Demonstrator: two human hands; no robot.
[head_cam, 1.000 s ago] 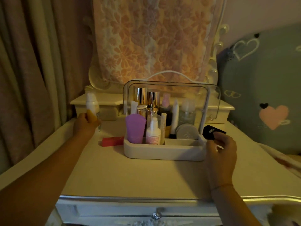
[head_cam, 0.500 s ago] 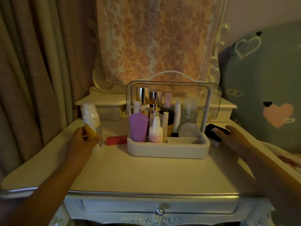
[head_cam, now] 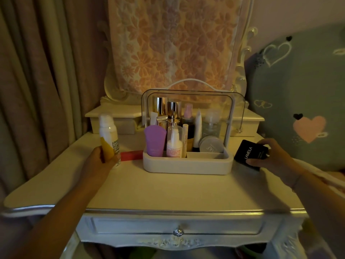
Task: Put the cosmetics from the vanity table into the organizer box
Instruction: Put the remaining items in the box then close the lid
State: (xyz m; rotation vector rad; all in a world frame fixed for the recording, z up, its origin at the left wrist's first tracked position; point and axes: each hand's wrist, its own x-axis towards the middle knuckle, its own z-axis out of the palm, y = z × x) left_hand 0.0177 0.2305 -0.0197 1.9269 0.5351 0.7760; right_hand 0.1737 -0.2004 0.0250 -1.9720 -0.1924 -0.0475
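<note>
At the left of the frame, the left hand [head_cam: 101, 161] gripped a white and yellow spray bottle [head_cam: 108, 139] low down. It looked light, hard and maybe slippery. The right hand [head_cam: 268, 156] pinched a flat black compact [head_cam: 249, 153].

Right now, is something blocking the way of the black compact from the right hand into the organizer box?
The clear raised cover of the organizer box stands beside the black compact held in the right hand. The front slot looks free.

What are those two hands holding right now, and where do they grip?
Left hand grips the white-and-yellow bottle around its lower body. Right hand holds the black compact by its right edge.
</note>
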